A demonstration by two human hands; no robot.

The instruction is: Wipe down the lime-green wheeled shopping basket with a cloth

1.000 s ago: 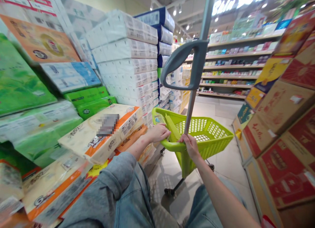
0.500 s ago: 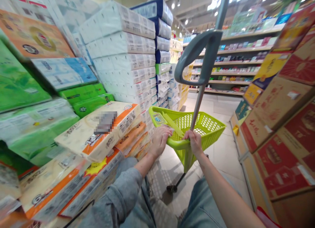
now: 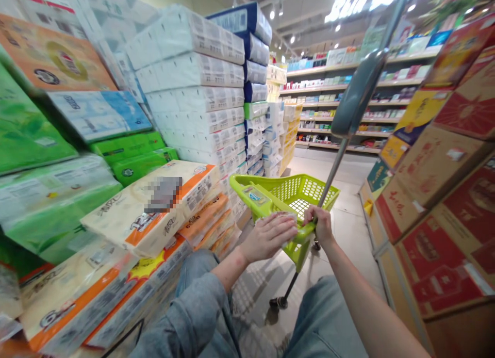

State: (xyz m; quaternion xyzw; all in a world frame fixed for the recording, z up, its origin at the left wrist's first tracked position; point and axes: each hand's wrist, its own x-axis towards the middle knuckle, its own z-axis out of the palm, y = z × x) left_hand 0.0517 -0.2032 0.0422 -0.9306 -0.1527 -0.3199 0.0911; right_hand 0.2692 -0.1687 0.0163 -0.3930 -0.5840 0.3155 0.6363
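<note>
A lime-green rolling shopping basket (image 3: 266,193) with latticed sides stands tilted on the floor before me. My right hand (image 3: 322,225) is closed round the grey metal pole (image 3: 333,177) of its pull handle, close to the basket's rim. Above, the grey handle grip (image 3: 358,97) is turned nearly edge-on. My left hand (image 3: 273,237) lies over the near rim, fingers together and nearly straight, pressing what looks like a thin white tissue (image 3: 288,216) against it. Most of that tissue is hidden under the fingers. The visible inside of the basket holds nothing.
Packs of tissue paper (image 3: 166,203) are piled close on my left, with taller white stacks (image 3: 193,90) behind. Cardboard cartons (image 3: 436,167) line the right side. Tiled floor (image 3: 348,218) runs between them towards stocked shelves (image 3: 332,84). A small castor (image 3: 278,302) sits under the basket.
My left hand has slid right along the near rim, towards my right hand. The pole and its grip have swung right and turned, my right hand still round the pole; the basket has turned too.
</note>
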